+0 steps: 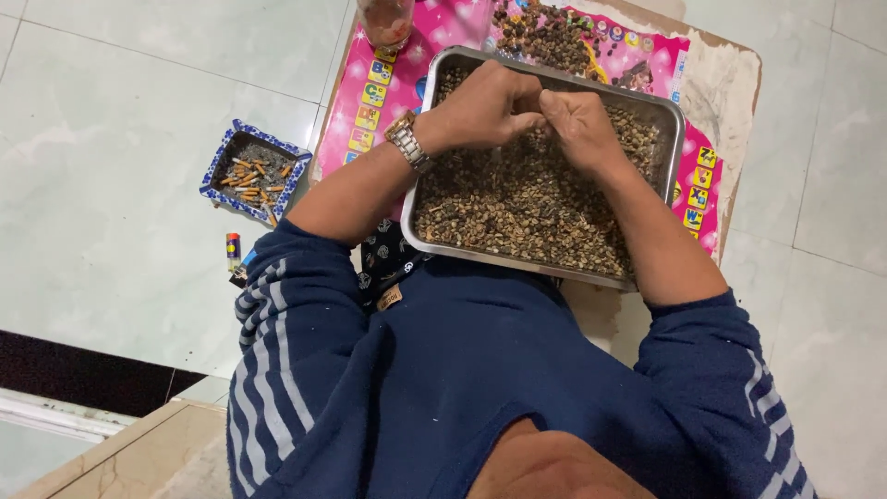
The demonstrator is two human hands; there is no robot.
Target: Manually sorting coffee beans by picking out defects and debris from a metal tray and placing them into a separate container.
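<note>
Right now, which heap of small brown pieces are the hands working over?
The heap in the steel tray; both hands are over it. The other heap lies on the pink mat, untouched.

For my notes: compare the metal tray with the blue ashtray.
The metal tray is large, plain silver, and sits on the pink mat; the ashtray is small, blue-and-white patterned, on the floor. The tray holds small brown pieces; the ashtray holds cigarette butts. Both are rectangular and well filled.
</note>
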